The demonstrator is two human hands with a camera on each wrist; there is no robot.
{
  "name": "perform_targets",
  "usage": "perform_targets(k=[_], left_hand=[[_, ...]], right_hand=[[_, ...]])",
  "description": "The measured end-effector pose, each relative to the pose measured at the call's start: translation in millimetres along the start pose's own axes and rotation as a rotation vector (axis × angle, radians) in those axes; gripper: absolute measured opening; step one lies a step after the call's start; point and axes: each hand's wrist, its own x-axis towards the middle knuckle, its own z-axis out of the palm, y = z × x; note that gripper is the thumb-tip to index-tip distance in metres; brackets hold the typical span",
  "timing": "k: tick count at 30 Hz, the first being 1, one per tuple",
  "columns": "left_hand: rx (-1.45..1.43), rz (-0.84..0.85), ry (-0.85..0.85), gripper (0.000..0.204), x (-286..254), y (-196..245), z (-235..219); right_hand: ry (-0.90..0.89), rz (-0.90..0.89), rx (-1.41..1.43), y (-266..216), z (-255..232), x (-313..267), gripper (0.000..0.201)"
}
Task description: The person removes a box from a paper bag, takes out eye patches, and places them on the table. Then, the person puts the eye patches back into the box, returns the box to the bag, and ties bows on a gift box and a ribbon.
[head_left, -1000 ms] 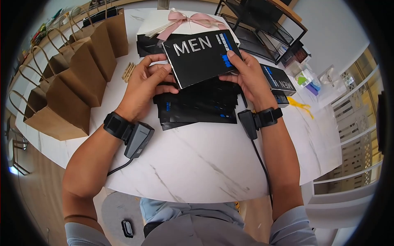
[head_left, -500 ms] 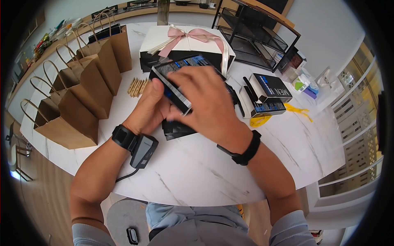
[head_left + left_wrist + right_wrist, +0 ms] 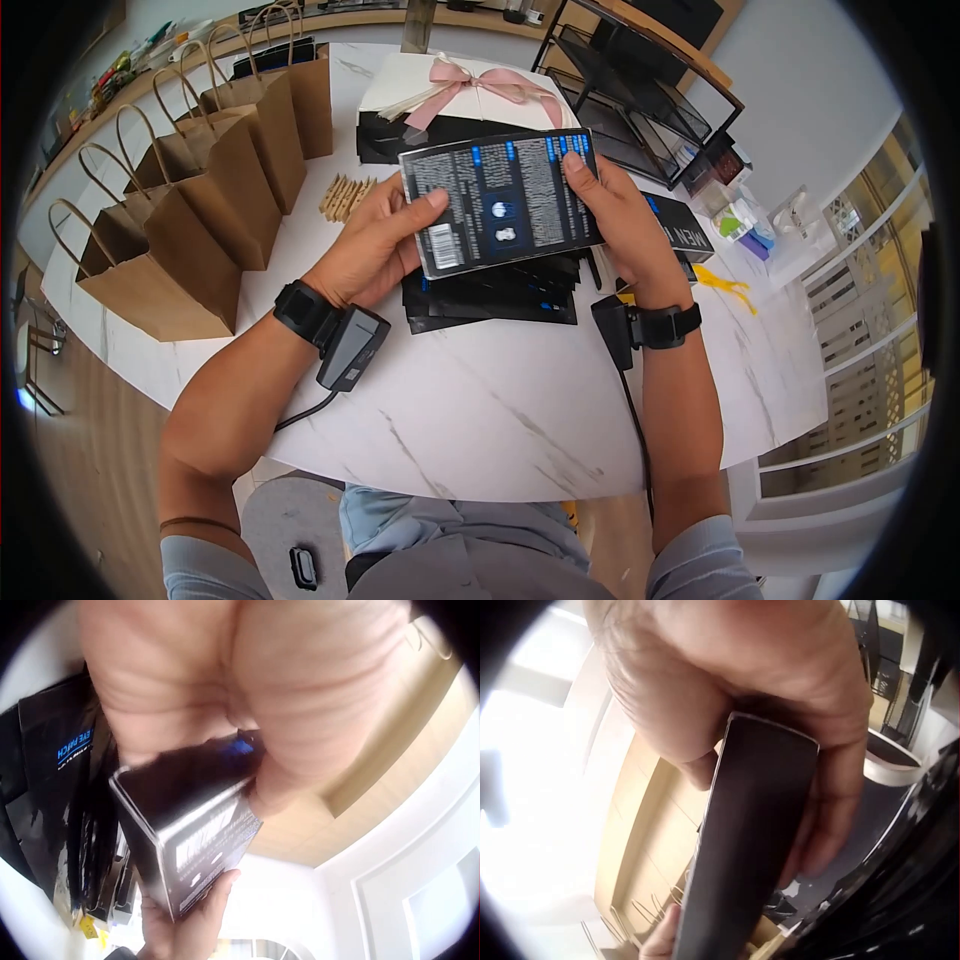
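Both hands hold a flat black box (image 3: 520, 205) over the table, its back face turned up with fine white text, blue labels and a barcode. My left hand (image 3: 375, 245) grips the left end, thumb on the printed face. At the other end my right hand (image 3: 622, 225) grips it, thumb near the upper corner and fingers behind. In the right wrist view the box's plain dark side (image 3: 754, 825) lies between thumb and fingers. Below it is a pile of black sachets (image 3: 490, 312); one sachet (image 3: 56, 746) reads "EYE PATCH" in the left wrist view.
Several brown paper bags (image 3: 165, 280) line the left side, with wooden clothespins (image 3: 343, 195) beside them. A white gift box (image 3: 400, 85) with a pink ribbon (image 3: 505, 85) stands behind. To the right are a "MEN" box (image 3: 685, 232), a yellow strip (image 3: 725, 283) and a black rack (image 3: 640, 110).
The box has been turned over: its "MEN" front faced up a second ago, its back does now. The right hand crossed over it midway and is back at the right end.
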Motion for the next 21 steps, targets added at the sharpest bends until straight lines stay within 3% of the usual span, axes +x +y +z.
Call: perform_targets(k=[4,5,8,9,11,12,13,15,20,21], left_hand=[[0.072,0.058,0.054,0.044,1,-4,-4],[0.118,0.091,0.068,0.045,3,-6,-7],[0.089,0.122,0.015,0.058,7,-8,-5],[0.042,0.130,0.026,0.064,8,-8,-4],[0.105,0.120,-0.006,0.074,11,-8,-5],[-0.028,0.085,0.010,0.075,10,-6,-3],[-0.163,0.050,0.027,0.077,9,-5,-3],[-0.233,0.039,-0.061,0.070,9,-3,-9],[-0.203,-0.059,-0.006,0.049,7,-2,-19],[-0.189,-0.079,0.035,0.046,7,-4,-18]], right_hand=[[-0.129,-0.179,0.046,-7,-7,-1,0.046],[-0.126,-0.181,0.047,-11,-6,-3,0.046],[-0.009,-0.510,-0.085,-16,-1,-6,0.049],[-0.004,-0.509,-0.086,-18,2,-7,0.049],[0.122,-0.692,-0.356,-27,13,-13,0.043],[0.185,-0.878,-0.575,-31,19,-15,0.041],[0.152,-1.001,-0.775,-32,23,-17,0.046],[0.100,-1.096,-0.850,-27,43,-20,0.052],[-0.366,-0.794,-0.846,-7,60,-31,0.100],[-0.341,-0.759,-0.890,-6,58,-33,0.101]])
